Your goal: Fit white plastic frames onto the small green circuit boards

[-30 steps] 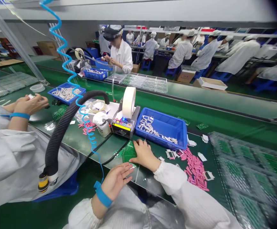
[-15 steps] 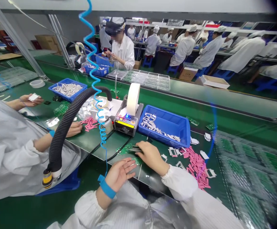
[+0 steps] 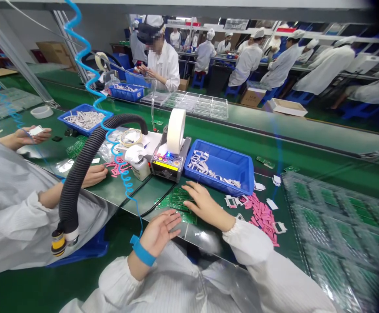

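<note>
Two hands, low centre. Right hand lies open and flat on the fanned green boards, which spread out to its left. Left hand is open just below them. One blue bin sits above, two more upper left.

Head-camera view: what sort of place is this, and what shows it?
Probably an electronics assembly line: green circuit boards under the right hand, a tape dispenser beside a blue bin of white parts, and workers in white coats.
</note>
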{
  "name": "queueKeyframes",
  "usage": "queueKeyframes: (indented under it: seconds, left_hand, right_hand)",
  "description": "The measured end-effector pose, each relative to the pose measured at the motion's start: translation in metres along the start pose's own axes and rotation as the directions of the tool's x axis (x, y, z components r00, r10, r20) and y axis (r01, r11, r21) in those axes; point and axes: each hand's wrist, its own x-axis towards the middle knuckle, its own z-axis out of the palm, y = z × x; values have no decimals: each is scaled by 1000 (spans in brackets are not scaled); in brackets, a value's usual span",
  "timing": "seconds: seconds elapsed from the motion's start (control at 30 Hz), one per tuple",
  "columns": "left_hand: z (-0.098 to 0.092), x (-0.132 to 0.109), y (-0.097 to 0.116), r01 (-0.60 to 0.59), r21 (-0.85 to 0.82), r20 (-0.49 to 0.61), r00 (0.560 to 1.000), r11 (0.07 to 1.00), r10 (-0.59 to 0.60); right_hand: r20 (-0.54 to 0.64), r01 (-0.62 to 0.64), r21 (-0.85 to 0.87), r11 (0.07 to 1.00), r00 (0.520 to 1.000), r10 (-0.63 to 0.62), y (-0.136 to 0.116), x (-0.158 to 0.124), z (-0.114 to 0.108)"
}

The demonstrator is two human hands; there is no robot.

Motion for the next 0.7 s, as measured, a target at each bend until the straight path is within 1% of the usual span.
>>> queueKeyframes:
  seconds: [0.13, 0.2, 0.27, 0.37, 0.47, 0.53, 0.63, 0.7]
  left_hand:
    - [2, -7, -3, -40, 16, -16, 999, 999, 40]
    - [5, -13, -6, -46, 32, -13, 999, 998, 47]
    - [7, -19, -10, -42, 57, 1, 999, 998, 42]
    - [13, -24, -18, -18, 106, 24, 1000, 994, 16]
    - [18, -24, -25, -1, 151, 38, 999, 989, -4]
    - [22, -22, -29, -2, 174, 49, 999, 985, -6]
    - [29, -19, -34, -6, 200, 68, 998, 980, -7]
    - [36, -16, -36, -12, 211, 82, 997, 977, -6]
  right_hand:
    - [-83, -77, 26, 997, 993, 79, 14, -26, -30]
    - [-115, -154, 21, 988, 981, 155, 24, -45, -37]
    - [-131, -237, 5, 972, 963, 235, 33, -64, -39]
    - [-118, -336, -23, 942, 936, 331, 42, -89, -35]
    - [-90, -413, -53, 909, 909, 408, 42, -102, -26]
    - [-95, -466, -80, 881, 884, 458, 37, -101, -17]
    - [-149, -546, -125, 828, 836, 528, 29, -89, -4]
    - [-174, -566, -139, 813, 822, 542, 26, -80, 1]
